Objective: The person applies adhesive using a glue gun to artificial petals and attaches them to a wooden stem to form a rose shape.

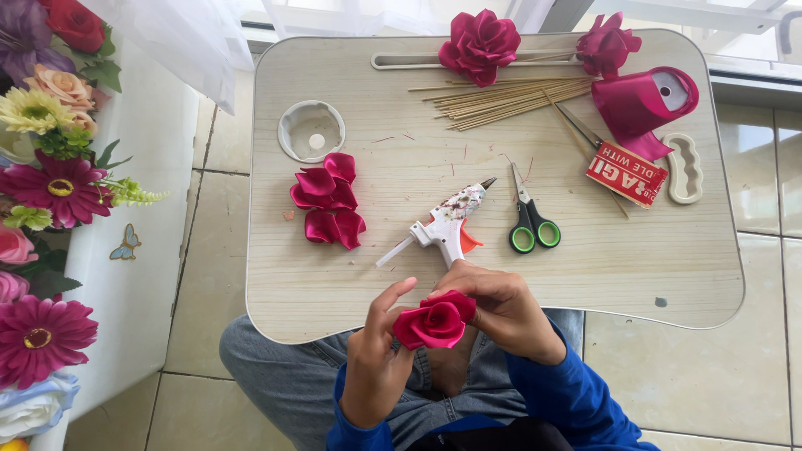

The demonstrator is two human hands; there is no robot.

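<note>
Half-made magenta ribbon rose [434, 324] pinched between my left hand [376, 359] and right hand [501, 313], fingers pressing petals; glue gun [447, 225], cut petals [327, 202] within reach on table [401, 284].

Bright, even daylight fills the view from the head camera; it seems to come from the window [668, 12] along the top edge, where the sheer curtain [192, 42] is washed nearly white; the pale lap table [501, 276] is evenly lit, with only short, soft shadows under the glue gun [447, 225] and scissors [530, 225]; a mild sheen sits on the satin ribbon roll [643, 100] and the floor tiles [764, 167]; focus is sharp across the centre — the 2 hands show no motion blur; straight lines bow slightly toward the corners — probably wide-lens distortion.
</note>
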